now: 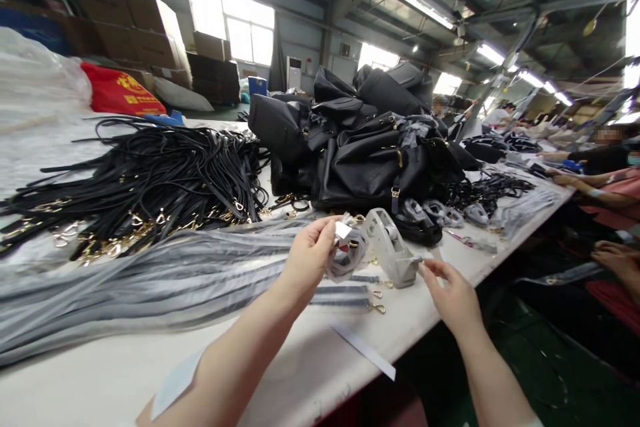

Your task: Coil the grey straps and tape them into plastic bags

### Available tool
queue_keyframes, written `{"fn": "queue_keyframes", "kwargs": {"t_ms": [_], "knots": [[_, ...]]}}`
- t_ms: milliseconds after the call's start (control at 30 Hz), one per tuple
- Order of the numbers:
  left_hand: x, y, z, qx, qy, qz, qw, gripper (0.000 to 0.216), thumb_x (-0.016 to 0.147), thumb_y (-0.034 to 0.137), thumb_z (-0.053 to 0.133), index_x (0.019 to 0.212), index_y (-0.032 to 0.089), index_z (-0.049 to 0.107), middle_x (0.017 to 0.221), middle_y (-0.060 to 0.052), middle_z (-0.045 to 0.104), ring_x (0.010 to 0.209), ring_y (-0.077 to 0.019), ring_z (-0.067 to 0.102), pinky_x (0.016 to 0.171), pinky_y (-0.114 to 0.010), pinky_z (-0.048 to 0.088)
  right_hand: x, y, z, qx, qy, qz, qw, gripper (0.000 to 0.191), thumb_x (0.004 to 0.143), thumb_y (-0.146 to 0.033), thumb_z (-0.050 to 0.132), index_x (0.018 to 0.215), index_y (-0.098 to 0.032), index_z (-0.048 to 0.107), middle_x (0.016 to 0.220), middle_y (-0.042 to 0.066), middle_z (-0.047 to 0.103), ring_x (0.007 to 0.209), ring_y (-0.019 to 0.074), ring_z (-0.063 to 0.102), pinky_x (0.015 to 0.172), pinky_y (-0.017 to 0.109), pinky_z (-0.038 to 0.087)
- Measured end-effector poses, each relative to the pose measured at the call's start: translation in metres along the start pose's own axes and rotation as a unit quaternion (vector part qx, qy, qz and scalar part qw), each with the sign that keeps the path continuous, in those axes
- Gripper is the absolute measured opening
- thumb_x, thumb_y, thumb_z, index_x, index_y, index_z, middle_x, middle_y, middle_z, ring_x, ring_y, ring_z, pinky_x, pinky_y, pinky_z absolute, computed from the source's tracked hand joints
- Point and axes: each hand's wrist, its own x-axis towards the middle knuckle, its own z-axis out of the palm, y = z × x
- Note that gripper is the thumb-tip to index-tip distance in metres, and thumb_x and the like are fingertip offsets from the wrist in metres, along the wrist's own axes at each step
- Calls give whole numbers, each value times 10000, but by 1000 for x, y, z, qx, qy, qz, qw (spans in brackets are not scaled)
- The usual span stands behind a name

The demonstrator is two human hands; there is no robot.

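My left hand is closed around a coiled strap in clear plastic wrap, with a small white piece at the fingertips. Just right of it stands a grey tape dispenser on the table. At the dispenser's cutting end, my right hand pinches what looks like the end of the tape. Under the coil lie plastic-wrapped flat straps with gold snap hooks at their ends. A pale strip lies near the table edge.
Black straps with gold hooks are heaped at the left, long wrapped straps before them. Black bags pile up behind the dispenser. Wrapped coils lie beyond it. Co-workers' hands show at the right, past the table edge.
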Motion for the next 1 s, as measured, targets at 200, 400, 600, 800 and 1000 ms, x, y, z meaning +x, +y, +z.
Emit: {"fn": "queue_keyframes", "kwargs": {"t_ms": [200,400,600,800,1000], "knots": [[-8,-3,6,5,-42,-25,999,450,776,511,690,1002,125,735,671,-14,625,588,-99,516,555,-194,381,65,11,40,-56,-88,34,994,437,643,-429,751,976,-153,695,951,125,755,880,284,710,781,343,527],[-9,-1,9,6,-47,-36,998,443,780,502,681,1019,133,733,707,-13,624,603,-102,523,578,-205,392,50,-2,46,-119,-74,44,989,335,726,-422,628,941,-173,694,971,146,730,908,321,676,765,376,475],[-11,-6,12,9,-45,-41,998,478,760,532,691,1018,130,726,694,-14,624,584,-103,514,562,-208,380,32,-14,41,-115,-41,52,991,258,716,-422,623,824,-202,701,853,116,720,822,306,669,707,372,461],[-10,-6,14,-4,-23,-29,999,454,784,506,673,1010,114,715,709,-21,639,600,-99,516,562,-195,375,-16,-31,33,-48,-20,19,998,397,713,-573,663,815,-194,721,885,145,712,825,331,667,752,433,472],[-11,-7,16,-18,-32,-42,998,492,754,526,701,1014,108,707,691,-15,629,592,-95,513,549,-189,362,-24,-31,40,140,-42,12,989,525,843,-608,515,735,-154,755,787,123,761,800,269,707,754,362,531]]}}
